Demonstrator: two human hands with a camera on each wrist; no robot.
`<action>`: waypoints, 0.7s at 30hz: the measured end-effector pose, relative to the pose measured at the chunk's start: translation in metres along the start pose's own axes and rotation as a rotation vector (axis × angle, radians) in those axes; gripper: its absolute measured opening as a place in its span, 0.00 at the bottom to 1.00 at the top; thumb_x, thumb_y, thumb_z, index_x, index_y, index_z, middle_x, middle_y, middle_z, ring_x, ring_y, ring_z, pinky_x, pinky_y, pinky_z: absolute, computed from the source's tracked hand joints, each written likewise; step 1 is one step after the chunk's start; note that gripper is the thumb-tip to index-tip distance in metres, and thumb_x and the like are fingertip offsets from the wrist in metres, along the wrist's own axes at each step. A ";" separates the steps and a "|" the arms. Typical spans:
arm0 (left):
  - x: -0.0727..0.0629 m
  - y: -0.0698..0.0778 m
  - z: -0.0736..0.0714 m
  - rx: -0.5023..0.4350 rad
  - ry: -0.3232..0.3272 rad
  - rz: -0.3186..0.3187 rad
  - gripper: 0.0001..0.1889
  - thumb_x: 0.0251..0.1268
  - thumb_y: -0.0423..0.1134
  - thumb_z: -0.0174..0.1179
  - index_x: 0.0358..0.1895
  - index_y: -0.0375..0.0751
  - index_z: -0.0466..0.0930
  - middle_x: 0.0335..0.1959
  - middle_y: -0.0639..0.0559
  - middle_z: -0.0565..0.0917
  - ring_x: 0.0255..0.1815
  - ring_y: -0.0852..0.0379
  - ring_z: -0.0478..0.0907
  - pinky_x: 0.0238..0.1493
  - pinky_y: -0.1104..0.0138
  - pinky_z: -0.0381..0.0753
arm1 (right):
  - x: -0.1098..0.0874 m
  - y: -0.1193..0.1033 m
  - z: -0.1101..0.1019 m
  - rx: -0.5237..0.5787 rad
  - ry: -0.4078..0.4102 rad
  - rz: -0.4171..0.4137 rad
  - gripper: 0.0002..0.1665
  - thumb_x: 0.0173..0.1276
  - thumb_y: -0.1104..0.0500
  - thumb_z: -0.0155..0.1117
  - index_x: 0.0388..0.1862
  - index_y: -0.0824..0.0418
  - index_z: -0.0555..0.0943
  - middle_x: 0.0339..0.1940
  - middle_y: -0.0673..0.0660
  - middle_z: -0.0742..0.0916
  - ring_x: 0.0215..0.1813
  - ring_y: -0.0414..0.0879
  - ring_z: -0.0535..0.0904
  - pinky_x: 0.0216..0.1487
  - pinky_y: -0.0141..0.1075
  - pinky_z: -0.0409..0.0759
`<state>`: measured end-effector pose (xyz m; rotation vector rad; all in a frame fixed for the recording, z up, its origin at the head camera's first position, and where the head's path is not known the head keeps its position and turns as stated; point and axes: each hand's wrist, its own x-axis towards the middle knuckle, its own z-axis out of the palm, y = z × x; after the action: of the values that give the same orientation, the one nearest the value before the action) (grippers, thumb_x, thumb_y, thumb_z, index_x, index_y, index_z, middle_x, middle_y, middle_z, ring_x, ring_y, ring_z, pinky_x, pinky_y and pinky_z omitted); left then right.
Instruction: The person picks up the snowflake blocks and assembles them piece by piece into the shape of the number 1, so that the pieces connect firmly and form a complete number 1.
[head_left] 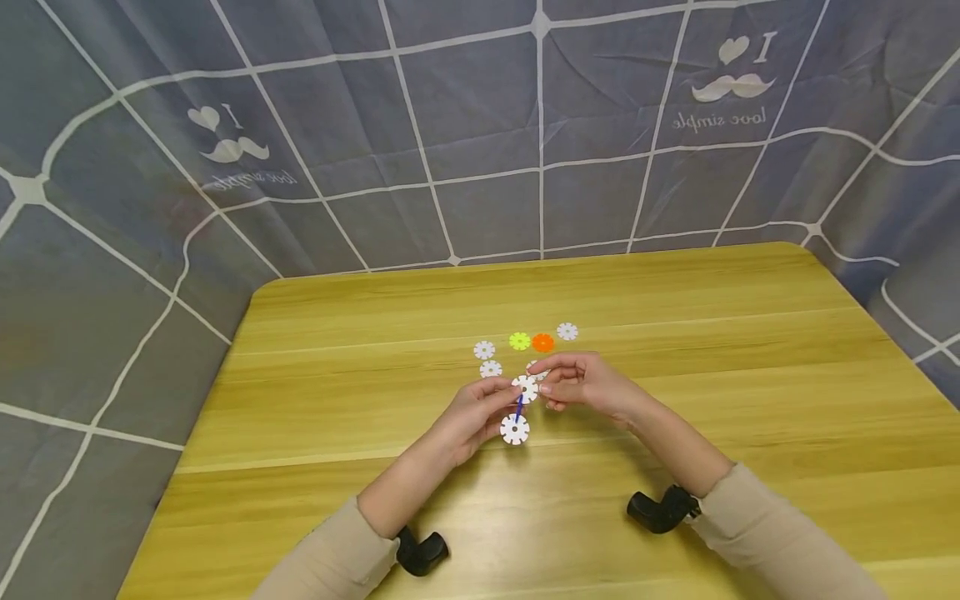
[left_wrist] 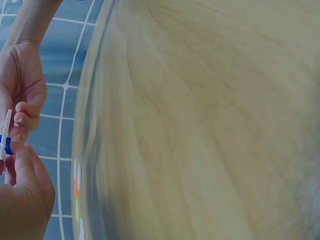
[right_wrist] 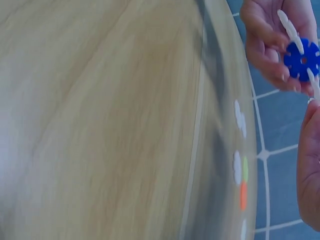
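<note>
Between the two hands is a small joined piece made of notched plastic discs. A blue notched disc (right_wrist: 303, 60), edge-on in the head view, has an upper white notched disc (head_left: 527, 387) and a lower white notched disc (head_left: 514, 430) slotted into its rim at opposite ends. My left hand (head_left: 474, 414) grips this piece from the left, thumb against the upper white disc. From the right, my right hand (head_left: 592, 390) pinches the upper white disc's edge with thumb and fingertips. Parts of the blue disc are hidden behind fingers in the left wrist view.
Loose notched discs lie on the wooden table (head_left: 337, 367) beyond the hands: a yellow-green disc (head_left: 519, 341), an orange disc (head_left: 543, 342) and several white ones, including a white disc (head_left: 567, 332) at right. A grey curtain (head_left: 480, 125) with white lines hangs around the table.
</note>
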<state>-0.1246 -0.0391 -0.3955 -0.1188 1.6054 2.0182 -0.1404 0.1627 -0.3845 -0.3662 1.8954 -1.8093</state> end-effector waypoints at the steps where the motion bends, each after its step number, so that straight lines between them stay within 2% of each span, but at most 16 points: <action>1: 0.000 0.000 -0.001 0.001 0.006 0.004 0.06 0.66 0.34 0.55 0.41 0.34 0.77 0.32 0.54 0.78 0.35 0.60 0.77 0.31 0.74 0.78 | 0.000 0.001 -0.002 0.007 0.009 0.009 0.22 0.65 0.70 0.57 0.56 0.79 0.69 0.33 0.60 0.83 0.30 0.42 0.78 0.36 0.35 0.80; 9: -0.001 0.003 -0.004 -0.013 0.067 -0.004 0.10 0.66 0.34 0.56 0.46 0.32 0.75 0.33 0.54 0.79 0.34 0.62 0.78 0.31 0.75 0.77 | 0.002 0.010 -0.027 0.067 0.108 0.078 0.25 0.65 0.71 0.57 0.59 0.80 0.64 0.34 0.56 0.84 0.31 0.42 0.81 0.38 0.33 0.82; 15: -0.002 0.003 -0.004 -0.036 0.057 0.009 0.04 0.64 0.32 0.57 0.39 0.35 0.76 0.30 0.55 0.79 0.31 0.62 0.78 0.28 0.77 0.76 | 0.005 0.013 -0.041 0.078 0.169 0.107 0.25 0.65 0.71 0.57 0.59 0.80 0.65 0.33 0.53 0.85 0.34 0.43 0.82 0.39 0.33 0.82; 21: -0.003 0.003 -0.005 -0.046 0.066 0.015 0.02 0.64 0.32 0.57 0.36 0.37 0.77 0.29 0.54 0.79 0.32 0.60 0.78 0.29 0.76 0.77 | 0.013 0.016 -0.055 0.041 0.225 0.124 0.25 0.65 0.70 0.59 0.58 0.80 0.66 0.30 0.51 0.84 0.33 0.41 0.82 0.38 0.33 0.82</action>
<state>-0.1244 -0.0452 -0.3930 -0.1933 1.6049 2.0829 -0.1773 0.2042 -0.4026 -0.0296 1.9776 -1.8670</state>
